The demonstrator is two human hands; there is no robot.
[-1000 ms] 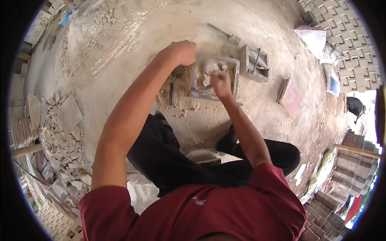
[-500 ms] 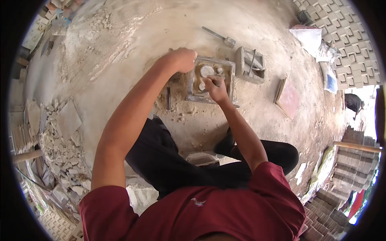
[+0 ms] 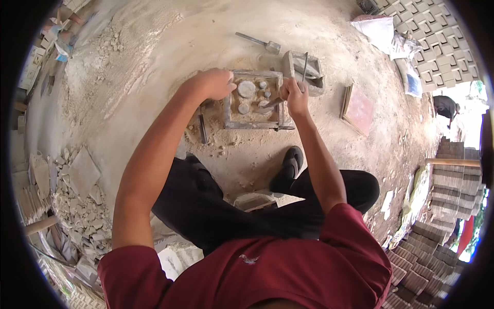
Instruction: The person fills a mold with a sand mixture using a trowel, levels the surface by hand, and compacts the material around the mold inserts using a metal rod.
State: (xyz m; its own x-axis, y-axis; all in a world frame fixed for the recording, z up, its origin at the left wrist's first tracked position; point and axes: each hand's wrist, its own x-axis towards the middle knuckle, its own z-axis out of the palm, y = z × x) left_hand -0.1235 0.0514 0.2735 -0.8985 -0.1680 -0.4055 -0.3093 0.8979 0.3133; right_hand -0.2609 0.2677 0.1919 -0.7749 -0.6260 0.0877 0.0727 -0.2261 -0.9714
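Observation:
A square frame (image 3: 251, 125) lies on the dusty ground with several round pale pieces inside, the largest a disc (image 3: 246, 89). My left hand (image 3: 218, 84) is closed at the frame's upper left corner; what its fingers hold, if anything, is hidden. At the frame's right side my right hand (image 3: 295, 93) is wrapped round a tool (image 3: 272, 103) with a flat blade that points left over the frame. Left of the frame lies a dark metal bar (image 3: 202, 129).
A grey box (image 3: 317, 85) with a rod across it stands right of the frame. Behind lies a hammer-like tool (image 3: 272, 47). A pinkish board (image 3: 359, 111) lies farther right, white sacks (image 3: 378, 31) beyond. Rubble (image 3: 77, 198) is piled left. A person (image 3: 445, 106) is at far right.
My right hand has moved from over the frame's inside to its right side, uncovering more round pieces. My left hand stays near the upper left corner. The view has shifted.

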